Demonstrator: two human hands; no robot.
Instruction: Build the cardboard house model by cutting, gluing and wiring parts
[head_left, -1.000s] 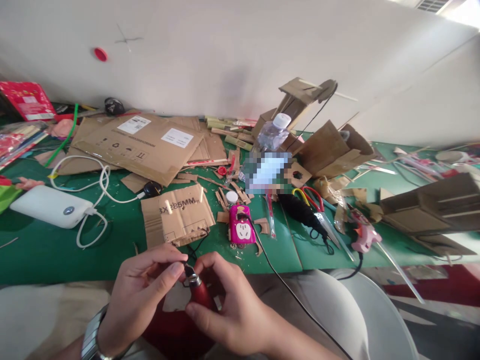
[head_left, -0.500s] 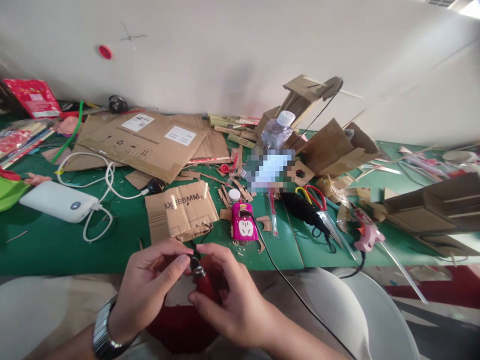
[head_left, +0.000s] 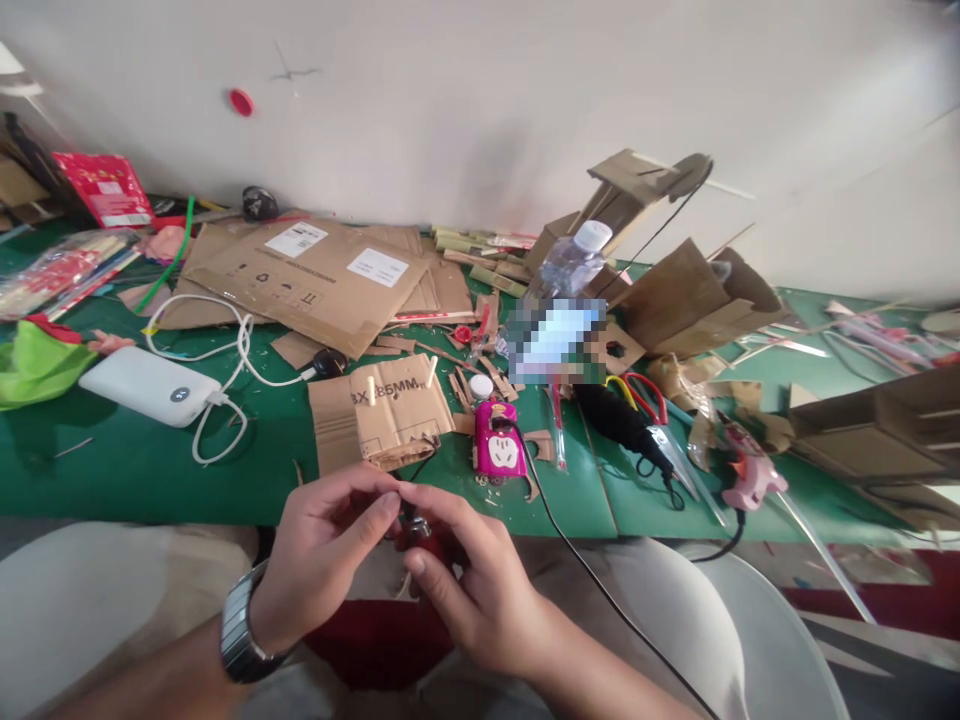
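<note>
My two hands meet over my lap just below the table's front edge. My right hand [head_left: 472, 585] is curled round a small dark-red tool [head_left: 421, 532] with a metal tip; only the tip and a bit of red show between the fingers. My left hand [head_left: 326, 555], with a metal watch on its wrist, pinches at that metal tip with thumb and forefinger. What the fingers pinch there is too small to make out. A thin black wire runs from the hands up toward the cardboard on the table.
On the green table [head_left: 135, 470] lie a cardboard piece with printed numbers [head_left: 382, 410], a pink socket adapter [head_left: 496, 450] with a black cable, a white power bank [head_left: 150, 385] with white cord, flat cardboard boxes [head_left: 307, 275], scissors [head_left: 652, 415], a pink glue gun [head_left: 750, 475], a water bottle [head_left: 566, 265].
The view has shifted so the table sits further right. My hands have closed in together, and the right fingers now cover more of the red tool.
</note>
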